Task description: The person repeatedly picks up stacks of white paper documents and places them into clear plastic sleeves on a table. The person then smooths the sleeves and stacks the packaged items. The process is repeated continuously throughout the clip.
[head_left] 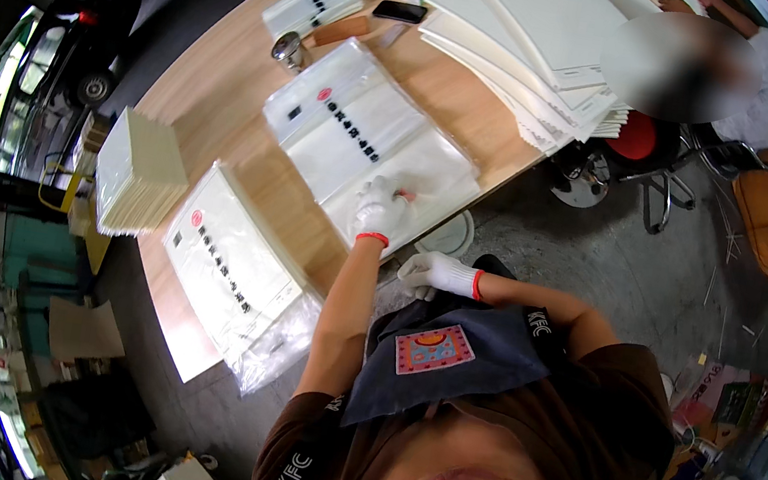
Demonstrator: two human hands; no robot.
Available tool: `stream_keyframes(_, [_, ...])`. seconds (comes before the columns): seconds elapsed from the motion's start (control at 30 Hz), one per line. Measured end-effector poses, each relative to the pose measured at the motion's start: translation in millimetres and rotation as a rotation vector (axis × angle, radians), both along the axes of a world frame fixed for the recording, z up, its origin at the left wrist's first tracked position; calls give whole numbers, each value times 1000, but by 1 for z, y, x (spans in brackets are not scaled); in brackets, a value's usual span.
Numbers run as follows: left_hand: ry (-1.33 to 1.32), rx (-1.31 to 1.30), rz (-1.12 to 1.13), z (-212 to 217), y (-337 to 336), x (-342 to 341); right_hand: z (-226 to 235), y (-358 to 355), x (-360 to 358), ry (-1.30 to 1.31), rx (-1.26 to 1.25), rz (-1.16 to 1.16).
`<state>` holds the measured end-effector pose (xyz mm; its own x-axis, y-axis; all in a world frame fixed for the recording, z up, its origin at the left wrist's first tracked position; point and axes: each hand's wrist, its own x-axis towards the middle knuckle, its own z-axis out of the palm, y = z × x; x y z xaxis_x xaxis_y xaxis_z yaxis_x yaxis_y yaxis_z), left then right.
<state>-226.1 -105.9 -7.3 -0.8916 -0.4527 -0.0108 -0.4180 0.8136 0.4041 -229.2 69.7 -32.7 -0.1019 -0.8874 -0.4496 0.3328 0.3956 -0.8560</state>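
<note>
My left hand (378,211), in a white glove with a red cuff, rests on the near end of a pile of clear plastic bags (436,163). Its fingers lie stretched over the film, and a small reddish patch shows beside them. These bags have dark printing and a red round mark. Just off the table's near edge, my right hand (439,275), gloved the same way, hangs in front of my apron (445,360). Its fingers are loosely bent and apart, with nothing visible in them. Left of my left forearm lies a stack of printed white sheets (235,262) with clear plastic bags (271,348) at its near end.
A tall block of cream sheets (142,172) stands at the table's left edge. Farther back are a metal cup-like object (288,51), a phone (400,11), a smaller printed stack (316,3) and fanned large white sheets (527,37). Another person (764,89) sits at the far right.
</note>
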Motion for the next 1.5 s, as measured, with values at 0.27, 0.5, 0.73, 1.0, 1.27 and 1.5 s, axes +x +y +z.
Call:
stream_keyframes(0.27, [218, 306, -86, 7, -27, -10, 18, -11, -49, 93, -85, -355])
stream_keyframes(0.5, [614, 763, -75, 11, -83, -21, 9, -78, -103, 724, 102, -294])
stream_keyframes(0.73, [556, 982, -4, 103, -52, -17, 34, -23, -124, 588, 225, -200])
stream_keyframes(1.0, [483, 161, -625, 139, 100, -4, 7, -50, -102, 507, -108, -497])
stream_keyframes(1.27, [580, 224, -503, 91, 95, -17, 91, -1, -121, 981, 171, 4])
stream_keyframes(1.5, [580, 767, -162, 85, 50, -50, 178, 98, -225, 2314, -14, -582])
